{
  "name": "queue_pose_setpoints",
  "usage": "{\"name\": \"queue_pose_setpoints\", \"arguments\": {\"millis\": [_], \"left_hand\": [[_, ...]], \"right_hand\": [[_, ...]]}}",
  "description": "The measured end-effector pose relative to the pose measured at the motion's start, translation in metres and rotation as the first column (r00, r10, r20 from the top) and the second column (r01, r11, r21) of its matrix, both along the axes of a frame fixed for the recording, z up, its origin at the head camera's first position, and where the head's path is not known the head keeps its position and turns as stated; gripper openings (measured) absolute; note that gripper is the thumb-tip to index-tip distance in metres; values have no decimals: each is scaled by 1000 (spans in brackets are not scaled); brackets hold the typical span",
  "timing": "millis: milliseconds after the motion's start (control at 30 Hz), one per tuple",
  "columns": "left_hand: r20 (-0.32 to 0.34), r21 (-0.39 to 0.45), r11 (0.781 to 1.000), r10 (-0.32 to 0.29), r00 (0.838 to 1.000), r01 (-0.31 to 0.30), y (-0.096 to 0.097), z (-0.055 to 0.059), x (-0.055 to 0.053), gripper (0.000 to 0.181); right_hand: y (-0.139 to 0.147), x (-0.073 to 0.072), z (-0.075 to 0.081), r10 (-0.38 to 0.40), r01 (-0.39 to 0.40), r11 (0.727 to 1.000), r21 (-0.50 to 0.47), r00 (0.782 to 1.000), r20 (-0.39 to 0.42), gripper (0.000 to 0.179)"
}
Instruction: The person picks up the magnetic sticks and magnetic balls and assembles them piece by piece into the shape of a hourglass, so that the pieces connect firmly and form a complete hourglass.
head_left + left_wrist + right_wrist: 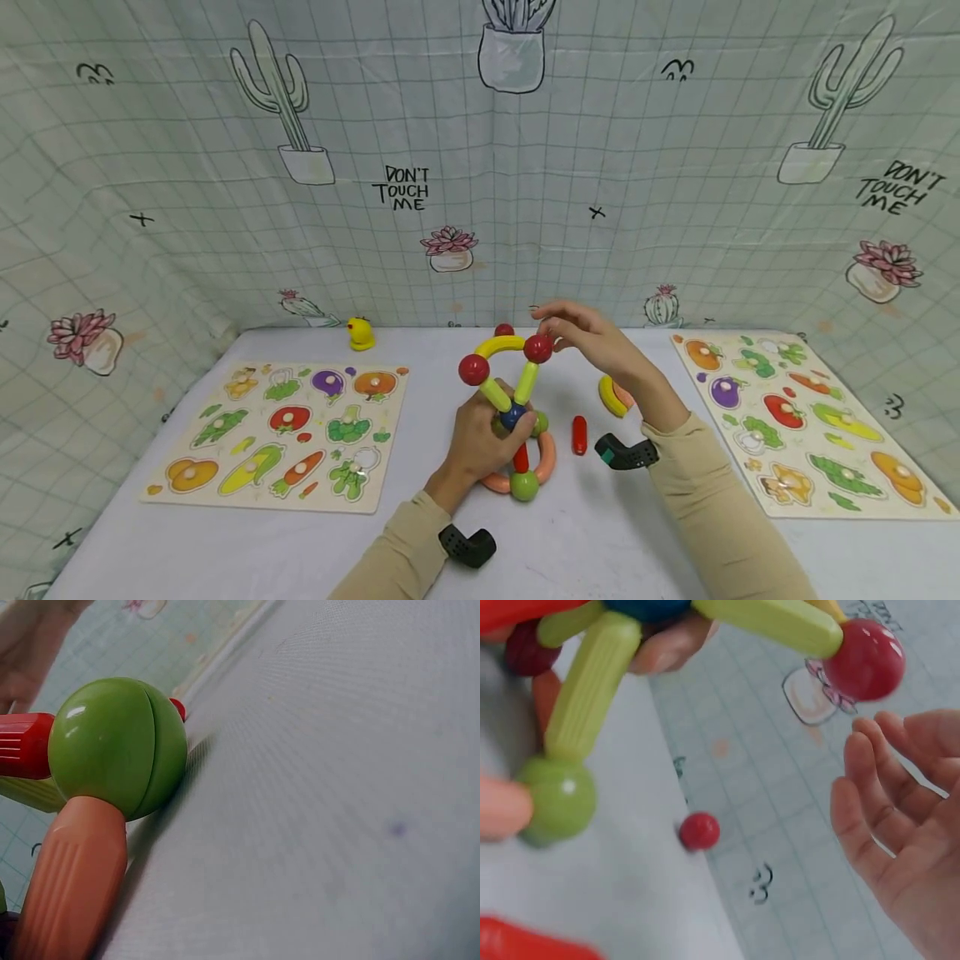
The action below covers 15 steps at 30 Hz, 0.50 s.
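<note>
My left hand (483, 437) grips a ball-and-stick toy structure near its blue ball (513, 416). Two yellow-green sticks (528, 383) rise from that ball to red balls (473, 369), and a curved yellow stick (501, 343) bridges them at the top. Lower down, a green ball (524, 486) joins a red stick and curved orange sticks (548, 458); the left wrist view has this green ball (112, 750) close up. Beside the upper right red ball (864, 660), my right hand (907, 817) holds nothing, its fingers loosely bent and apart from the ball in the right wrist view.
Right of the structure lie a red stick (579, 435) and curved yellow and orange pieces (613, 397). A loose red ball (700, 831) sits near the table's back edge. Vegetable puzzle boards flank the work, one left (255, 396), one right (757, 383). A yellow duck (361, 334) stands back left.
</note>
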State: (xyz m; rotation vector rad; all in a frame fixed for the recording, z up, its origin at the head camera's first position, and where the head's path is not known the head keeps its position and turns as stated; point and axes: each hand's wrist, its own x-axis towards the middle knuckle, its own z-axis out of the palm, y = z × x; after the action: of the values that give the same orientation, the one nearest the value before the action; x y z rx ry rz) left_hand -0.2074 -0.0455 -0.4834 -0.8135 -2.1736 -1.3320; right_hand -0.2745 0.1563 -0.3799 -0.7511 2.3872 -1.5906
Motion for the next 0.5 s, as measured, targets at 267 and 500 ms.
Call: {"name": "queue_pose_setpoints", "arguments": {"millis": [267, 500], "left_hand": [[21, 36, 999, -39, 999, 38, 0, 1, 1, 26], [205, 70, 987, -154, 967, 142, 1, 10, 1, 29]], "right_hand": [[29, 17, -19, -53, 66, 987, 148, 995, -89, 23], [40, 38, -40, 84, -42, 947, 320, 989, -119, 21]]}}
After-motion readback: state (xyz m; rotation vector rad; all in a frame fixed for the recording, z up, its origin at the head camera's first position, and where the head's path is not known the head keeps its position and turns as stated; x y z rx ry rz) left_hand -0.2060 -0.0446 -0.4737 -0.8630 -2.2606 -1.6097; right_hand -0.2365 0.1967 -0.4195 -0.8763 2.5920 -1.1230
